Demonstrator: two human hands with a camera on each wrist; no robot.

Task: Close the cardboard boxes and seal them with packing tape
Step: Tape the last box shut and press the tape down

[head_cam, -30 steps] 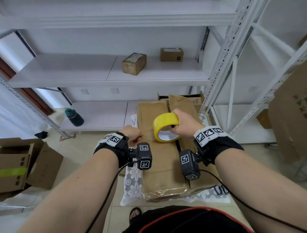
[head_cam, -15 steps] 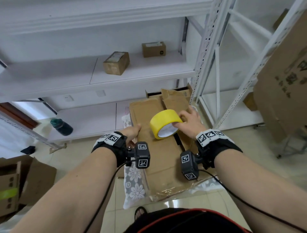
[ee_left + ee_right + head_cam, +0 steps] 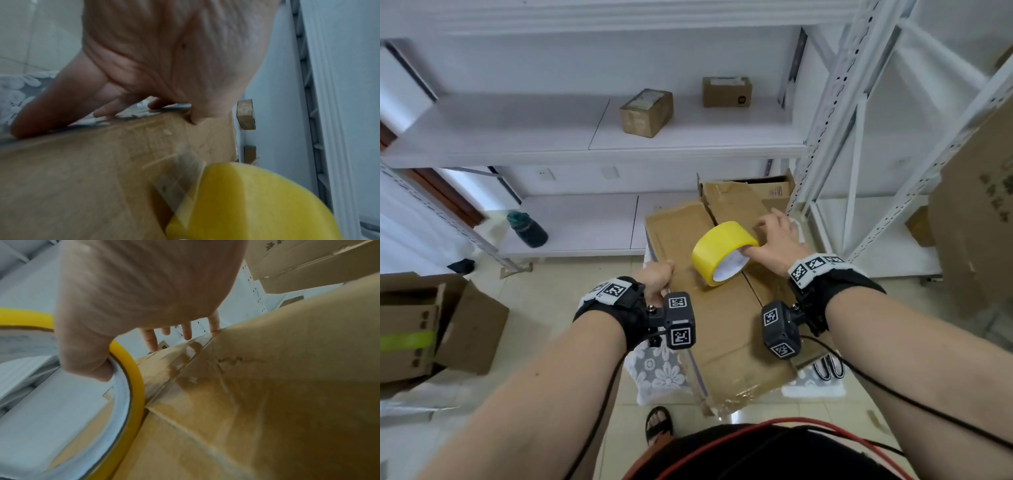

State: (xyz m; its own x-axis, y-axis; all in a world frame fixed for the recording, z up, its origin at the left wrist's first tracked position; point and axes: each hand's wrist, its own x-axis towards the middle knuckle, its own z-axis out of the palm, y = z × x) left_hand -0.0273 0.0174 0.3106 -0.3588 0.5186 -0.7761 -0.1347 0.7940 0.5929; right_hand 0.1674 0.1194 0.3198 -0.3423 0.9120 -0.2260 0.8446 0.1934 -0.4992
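A large cardboard box (image 3: pixel 722 325) with shut flaps lies on a lace cloth in front of me. My right hand (image 3: pixel 774 240) holds a yellow tape roll (image 3: pixel 722 246) by the thumb hooked into its core. Its fingers (image 3: pixel 187 331) stretch forward and touch the box top (image 3: pixel 267 394) by the centre seam. The roll (image 3: pixel 131 369) stands on edge on the seam. A clear strip of tape (image 3: pixel 179 175) runs from the roll (image 3: pixel 257 203) onto the cardboard. My left hand (image 3: pixel 657 274) grips the box's left edge, thumb on top and fingers (image 3: pixel 51 105) down the side.
Another open box (image 3: pixel 767 188) stands behind the large one, against a white shelf upright (image 3: pixel 825 113). Two small boxes (image 3: pixel 646 113) (image 3: pixel 726 91) sit on the middle shelf, a dark bottle (image 3: pixel 529 229) on the low one. Open boxes (image 3: pixel 431 325) lie left; scissors (image 3: pixel 828 368) lie near the right corner.
The right hand has carried the roll farther along the seam, away from me, and its fingers have spread off the roll onto the box. The left hand has settled on the box's left edge.
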